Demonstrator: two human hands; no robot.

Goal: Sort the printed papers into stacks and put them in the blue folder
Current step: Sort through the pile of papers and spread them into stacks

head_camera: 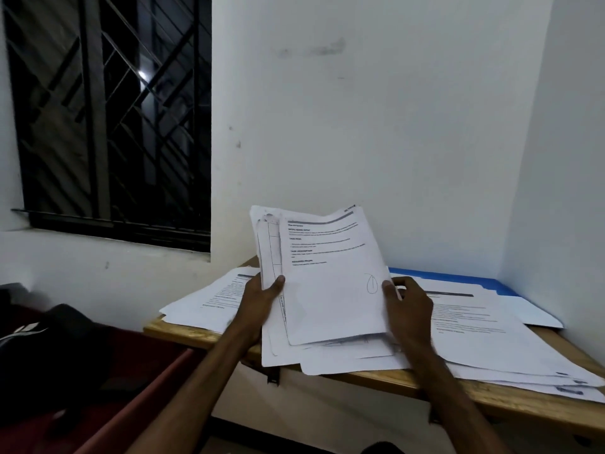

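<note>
A sheaf of printed papers [322, 276] is held tilted up over the small wooden table [510, 398]. My left hand [260, 301] grips its left edge, thumb on top. My right hand [407, 304] holds the right edge, thumb pressed on the front sheet near a pen mark. Under the sheaf lie more loose sheets [347, 358] at the table's front edge. Another paper pile [212, 299] lies to the left, and a wider pile [484, 332] spreads to the right. The blue folder [458, 277] lies at the back right, mostly covered by papers.
The table stands in a white wall corner [504, 191]. A barred dark window [111, 116] is at the left. A dark bag [49, 348] rests on a red surface [137, 371] left of the table. Some sheets overhang the table's front edge.
</note>
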